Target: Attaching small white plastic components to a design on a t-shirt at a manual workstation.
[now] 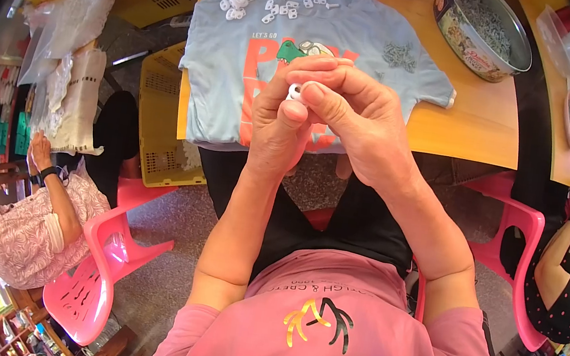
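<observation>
Over the near part of a light blue T-shirt (217,90), my two hands meet. My left hand (279,127) and my right hand (368,120) are both closed around a small white plastic piece (293,93) with a dark hole in it. Thumbs and fingertips cover most of the piece, so its full shape is hidden. Similar white plastic pieces (238,5) lie scattered on the far left of the shirt, some in a loose heap. A small pile of grey screws (399,56) rests on the shirt's right side.
A round tin (478,63) full of grey screws stands at the table's far right. The shirt is spread over a wooden table (481,135). Yellow crates (154,103) stand to the left. People sit on both sides on pink chairs (96,272).
</observation>
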`<state>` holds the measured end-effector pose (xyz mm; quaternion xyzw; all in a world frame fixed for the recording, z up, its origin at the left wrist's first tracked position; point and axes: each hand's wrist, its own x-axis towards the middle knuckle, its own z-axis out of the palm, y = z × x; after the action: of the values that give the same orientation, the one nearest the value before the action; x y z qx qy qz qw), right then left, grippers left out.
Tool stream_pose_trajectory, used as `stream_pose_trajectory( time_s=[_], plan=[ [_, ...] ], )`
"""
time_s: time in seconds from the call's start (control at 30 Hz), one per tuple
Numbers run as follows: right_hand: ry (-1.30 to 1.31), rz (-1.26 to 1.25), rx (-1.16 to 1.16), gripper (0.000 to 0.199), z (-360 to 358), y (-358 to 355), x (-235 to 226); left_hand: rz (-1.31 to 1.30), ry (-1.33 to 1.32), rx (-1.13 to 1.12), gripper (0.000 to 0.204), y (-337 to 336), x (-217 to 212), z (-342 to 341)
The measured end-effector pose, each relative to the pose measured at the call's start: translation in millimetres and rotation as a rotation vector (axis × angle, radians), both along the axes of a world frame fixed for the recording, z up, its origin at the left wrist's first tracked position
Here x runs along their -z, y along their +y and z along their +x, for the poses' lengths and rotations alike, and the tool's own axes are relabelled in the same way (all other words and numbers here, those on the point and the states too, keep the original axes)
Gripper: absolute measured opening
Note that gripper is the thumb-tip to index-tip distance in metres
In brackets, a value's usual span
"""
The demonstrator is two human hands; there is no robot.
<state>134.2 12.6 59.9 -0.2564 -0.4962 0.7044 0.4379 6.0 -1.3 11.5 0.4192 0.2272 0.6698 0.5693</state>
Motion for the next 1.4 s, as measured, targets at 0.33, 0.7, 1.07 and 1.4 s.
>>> stream_pose_trajectory(
  time_s=[0.33,0.7,1.07,1.4],
  plan=[
    [0.059,-0.087,0.021,0.022,-5.7,-4.3,7.0,0.031,0.003,-0.081,0.064,0.5,4.0,3.6],
    [-0.263,0.349,-0.048,0.024,-69.5,49.9,-56.0,-0.281,-0.365,-0.095,0.043,8.6,-7.0,6.1],
    [-0.881,0.715,-0.005,0.026,-86.5,160.3,-13.8,-0.225,-0.425,-0.07,0.03,12.4,7.8,6.5],
    [-0.948,1.152,-0.068,0.022,-100.9,173.4,25.1,-0.256,-0.476,-0.031,0.028,10.3,5.6,4.4]
  ],
)
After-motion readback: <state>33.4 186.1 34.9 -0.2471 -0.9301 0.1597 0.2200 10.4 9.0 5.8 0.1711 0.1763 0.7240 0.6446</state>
